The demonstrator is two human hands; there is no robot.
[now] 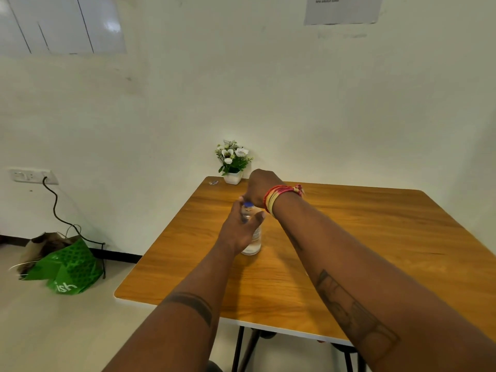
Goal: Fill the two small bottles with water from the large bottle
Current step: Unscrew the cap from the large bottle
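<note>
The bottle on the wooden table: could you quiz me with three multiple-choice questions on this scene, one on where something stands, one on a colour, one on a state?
1. Where does the flower pot stand?
A. at the table's far edge by the wall
B. on the floor
C. at the table's near edge

2. What colour is the bottle cap?
A. red
B. blue
C. green

3. How does the bottle stand?
A. lying on its side
B. lifted off the table
C. upright on the table

Answers:
1 A, the pot sits at the far edge against the white wall.
2 B, the cap shows blue between the left hand and the right hand.
3 C, its base rests on the wood and its neck points up.
</note>
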